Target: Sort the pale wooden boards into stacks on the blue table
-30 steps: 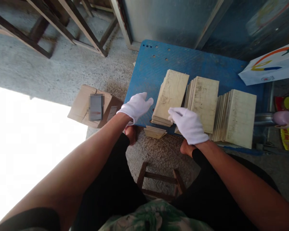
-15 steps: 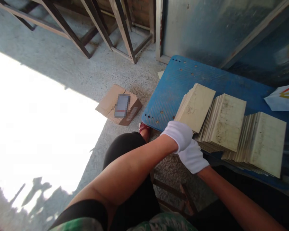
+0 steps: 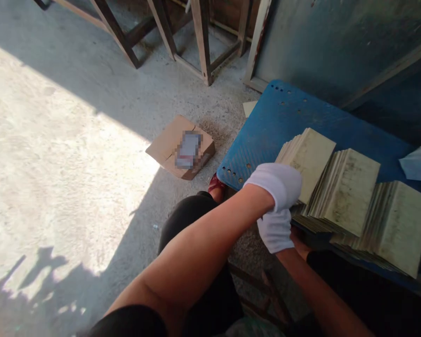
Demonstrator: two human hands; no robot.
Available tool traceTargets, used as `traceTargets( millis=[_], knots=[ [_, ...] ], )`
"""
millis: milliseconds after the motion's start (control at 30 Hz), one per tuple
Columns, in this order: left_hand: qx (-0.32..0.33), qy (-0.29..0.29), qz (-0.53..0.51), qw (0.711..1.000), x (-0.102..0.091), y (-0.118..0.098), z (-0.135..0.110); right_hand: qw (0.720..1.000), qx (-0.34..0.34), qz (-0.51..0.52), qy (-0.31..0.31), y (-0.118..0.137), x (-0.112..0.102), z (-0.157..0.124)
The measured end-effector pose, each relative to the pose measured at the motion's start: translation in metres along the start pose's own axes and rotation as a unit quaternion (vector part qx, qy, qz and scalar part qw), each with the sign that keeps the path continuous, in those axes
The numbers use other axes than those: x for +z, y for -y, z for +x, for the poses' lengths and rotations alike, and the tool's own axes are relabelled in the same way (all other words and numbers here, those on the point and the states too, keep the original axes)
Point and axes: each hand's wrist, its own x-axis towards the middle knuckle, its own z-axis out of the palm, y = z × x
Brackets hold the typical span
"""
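Three leaning stacks of cream tiles lie on a blue board (image 3: 266, 131). My left hand (image 3: 279, 185), in a white glove, curls over the near end of the left stack (image 3: 312, 157) and grips it. My right hand (image 3: 275, 231), also gloved, sits just below it at the stack's lower near edge, its fingers hidden behind the left hand. The middle stack (image 3: 349, 189) and the right stack (image 3: 400, 224) lie untouched to the right.
A cardboard box (image 3: 180, 147) lies on the concrete floor left of the board. Wooden frames (image 3: 199, 42) stand at the back. A loose tile (image 3: 249, 107) lies by the board's far corner. A white printed sheet (image 3: 419, 164) rests at right. A wooden stool is below my legs.
My left hand moved from open beside the left stack onto its near end. My right hand slid under it. The view swung left and down.
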Motion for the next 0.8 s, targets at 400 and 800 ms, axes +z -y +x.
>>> traceTargets(
  millis=[400,800],
  knots=[
    [-0.034,-0.022,0.004,0.999,-0.008,0.02,0.0,0.997,0.042,-0.044,0.045,0.012,-0.019,-0.004],
    [-0.036,-0.011,-0.005,0.999,-0.003,0.013,0.009,0.995,0.04,-0.054,0.072,0.009,-0.015,-0.023]
  ],
)
